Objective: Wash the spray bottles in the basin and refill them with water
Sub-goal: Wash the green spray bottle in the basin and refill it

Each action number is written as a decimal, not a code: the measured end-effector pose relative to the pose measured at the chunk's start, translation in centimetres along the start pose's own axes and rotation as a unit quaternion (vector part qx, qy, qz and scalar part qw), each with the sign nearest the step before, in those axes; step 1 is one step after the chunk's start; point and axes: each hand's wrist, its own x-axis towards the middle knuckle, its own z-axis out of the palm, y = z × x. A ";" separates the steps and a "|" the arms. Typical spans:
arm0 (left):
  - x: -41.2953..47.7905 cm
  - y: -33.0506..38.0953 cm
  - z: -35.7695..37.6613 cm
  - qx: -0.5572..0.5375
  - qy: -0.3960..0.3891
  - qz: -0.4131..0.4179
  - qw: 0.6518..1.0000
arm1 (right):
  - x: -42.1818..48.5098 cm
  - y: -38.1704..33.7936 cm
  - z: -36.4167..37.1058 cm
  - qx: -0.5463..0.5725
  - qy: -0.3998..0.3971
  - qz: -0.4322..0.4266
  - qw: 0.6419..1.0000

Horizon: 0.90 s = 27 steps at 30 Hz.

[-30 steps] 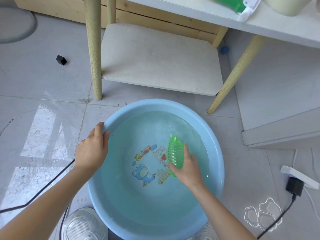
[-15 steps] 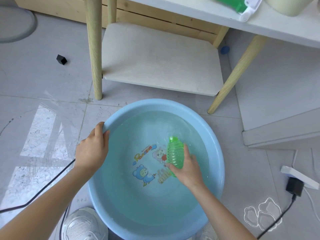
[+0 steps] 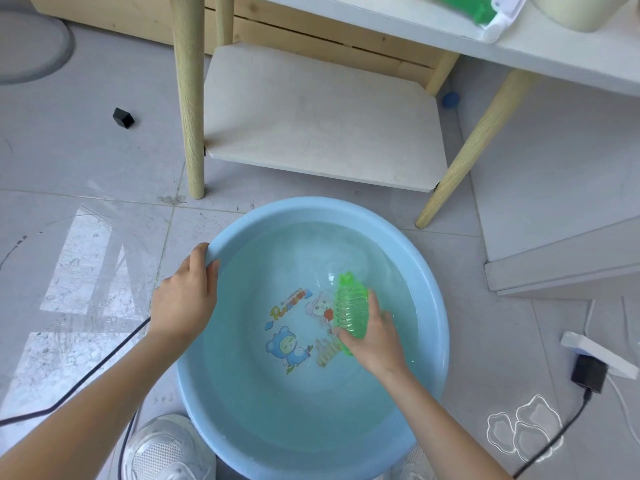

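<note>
Right now the green spray bottle (image 3: 349, 310), a ribbed translucent body with no sprayer head on it, lies tilted in the water of the blue basin (image 3: 311, 209), right of centre. Its open neck points to the far side and its lower part is partly under the surface. The right hand (image 3: 377, 337) has its fingers curled around the bottle's near end, thumb on the left side, holding it at the waterline. A cartoon print (image 3: 289, 344) shows through the water on the basin floor, just left of the bottle.

The left hand (image 3: 187, 299) grips the basin's left rim, fingers hooked over the edge and the thumb outside. The basin sits on the tiled floor (image 3: 86, 161), with white shoes (image 3: 166, 448) at its near edge.

Beyond it stands the bench (image 3: 571, 60), a white top on pale wooden legs with a low shelf (image 3: 318, 116) beneath. On the bench top, at the far right, a second green bottle (image 3: 474, 8) with a white sprayer head (image 3: 505, 12) lies on its side beside a cream pot (image 3: 581, 12).

On the floor, a small black block (image 3: 123, 117) sits far left, a blue round thing (image 3: 451, 99) rests behind the shelf, a black cable (image 3: 86, 375) runs under the left forearm, and a white power strip (image 3: 602, 356) with a black adapter (image 3: 588, 372) lies on the right.
</note>
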 end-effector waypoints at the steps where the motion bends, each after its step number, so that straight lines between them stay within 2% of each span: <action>1: 0.0 0.0 0.0 0.000 0.000 0.000 1.000 | 0.0 0.0 0.0 0.002 0.000 0.001 1.000; 16: 0.0 0.1 -0.1 -0.003 -0.002 -0.001 1.000 | -0.4 -0.4 -0.3 0.014 -0.009 0.006 1.000; 21: 0.0 0.1 -0.2 -0.001 -0.003 -0.002 1.000 | -0.4 -0.7 -1.0 0.053 -0.023 0.019 0.998; 27: 0.0 0.2 -0.2 -0.006 -0.003 -0.002 1.000 | -0.4 -1.0 -1.6 0.112 0.010 0.023 0.993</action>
